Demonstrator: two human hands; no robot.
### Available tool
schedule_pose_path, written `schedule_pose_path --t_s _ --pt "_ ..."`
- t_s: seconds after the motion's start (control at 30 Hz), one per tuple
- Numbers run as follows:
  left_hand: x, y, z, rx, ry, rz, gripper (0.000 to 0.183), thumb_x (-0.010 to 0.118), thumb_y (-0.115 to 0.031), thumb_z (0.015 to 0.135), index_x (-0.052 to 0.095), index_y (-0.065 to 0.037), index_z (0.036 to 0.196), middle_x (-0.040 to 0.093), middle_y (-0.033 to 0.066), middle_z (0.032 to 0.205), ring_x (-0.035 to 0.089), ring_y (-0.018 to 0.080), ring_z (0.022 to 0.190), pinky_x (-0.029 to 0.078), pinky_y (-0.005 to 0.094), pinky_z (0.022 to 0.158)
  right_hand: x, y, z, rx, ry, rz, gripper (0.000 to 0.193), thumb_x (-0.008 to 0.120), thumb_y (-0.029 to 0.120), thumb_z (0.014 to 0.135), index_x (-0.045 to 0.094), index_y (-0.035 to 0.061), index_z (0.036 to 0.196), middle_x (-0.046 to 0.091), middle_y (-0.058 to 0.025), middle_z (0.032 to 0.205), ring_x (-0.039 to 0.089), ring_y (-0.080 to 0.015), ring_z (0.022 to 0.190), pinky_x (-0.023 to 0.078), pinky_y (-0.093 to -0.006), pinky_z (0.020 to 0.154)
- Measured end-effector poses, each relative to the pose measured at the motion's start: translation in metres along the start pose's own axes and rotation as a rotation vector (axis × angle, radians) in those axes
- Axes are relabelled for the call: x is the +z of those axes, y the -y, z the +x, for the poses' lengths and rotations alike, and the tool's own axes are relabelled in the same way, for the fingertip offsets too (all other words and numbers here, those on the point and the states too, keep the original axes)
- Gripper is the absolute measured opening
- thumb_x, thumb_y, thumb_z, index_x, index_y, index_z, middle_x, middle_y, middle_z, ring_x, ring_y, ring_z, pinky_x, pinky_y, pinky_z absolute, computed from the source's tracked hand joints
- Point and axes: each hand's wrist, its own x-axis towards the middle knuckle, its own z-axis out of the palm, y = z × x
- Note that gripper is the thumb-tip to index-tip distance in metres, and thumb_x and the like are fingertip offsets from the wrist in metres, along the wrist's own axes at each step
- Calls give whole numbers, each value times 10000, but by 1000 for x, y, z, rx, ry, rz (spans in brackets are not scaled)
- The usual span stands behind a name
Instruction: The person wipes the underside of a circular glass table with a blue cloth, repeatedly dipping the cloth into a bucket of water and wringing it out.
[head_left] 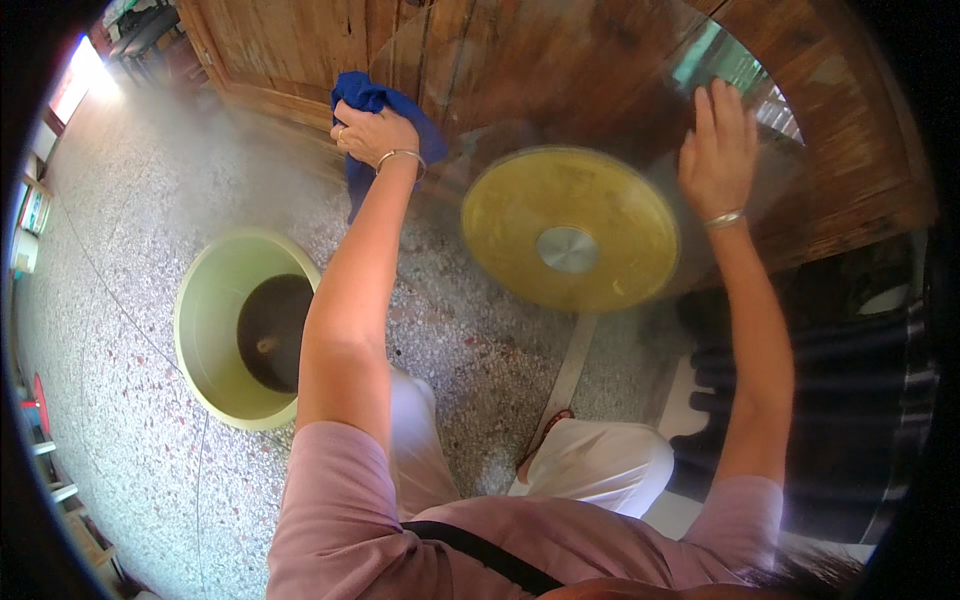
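Observation:
A large round sheet of clear glass (712, 62) stands tilted in front of me, its edge showing at the upper right. Seen with it is a yellow-gold disc (510, 215) with a silver metal centre (567, 249). My left hand (380, 137) is closed on a crumpled blue cloth (424, 128), at the left side of the glass; part of the cloth hangs below the wrist. Fingers stretched out, my right hand (722, 155) rests against the glass near its right edge and holds nothing.
Left of my left forearm stands a pale green bucket (192, 345) with dark water (272, 325). Wooden panels (290, 50) rise behind the glass. Dark striped fabric (820, 400) lies to the right. The speckled floor (130, 300) reaches to shelves (38, 210) along the far left.

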Motion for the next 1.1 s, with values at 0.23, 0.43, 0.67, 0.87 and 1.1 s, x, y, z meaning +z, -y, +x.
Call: schedule_pose_path --t_s 0.23,0.43,0.67,0.87,1.1 --pt "-7 -70 -33 535 -25 -139 452 563 -38 625 466 0 1065 498 228 906 448 393 884 350 465 760 7 -4 -3 8 11 -23 475 465 134 817 446 42 1282 398 -129 1353 353 -282 1272 258 -462 1038" --pt "-26 -151 -49 1052 -39 -320 290 565 -137 708 552 -85 993 487 167 877 476 334 820 376 433 684 0 -1 -4 10 26 2 474 443 134 822 441 33 1286 396 -134 1358 351 -284 1275 238 -463 1047" --pt "-6 -37 26 195 5 -85 386 618 -88 726 460 19 1062 504 272 966 483 425 949 400 452 842 -6 3 1 -9 36 -28 451 423 145 848 445 44 1287 407 -132 1351 368 -285 1264 270 -462 1030" --pt "-7 -25 19 55 -66 2 373 576 -64 743 422 11 1074 453 251 997 474 374 899 408 432 770 1 -2 2 -11 -11 -42 447 411 166 854 445 38 1281 402 -142 1350 373 -305 1256 265 -472 1030" --pt "-15 -94 -55 905 12 -380 493 579 -8 583 511 -78 1067 459 209 966 431 376 925 339 459 800 -5 1 -5 -20 -3 -24 467 405 160 851 410 32 1300 370 -153 1367 332 -310 1279 234 -482 1043"
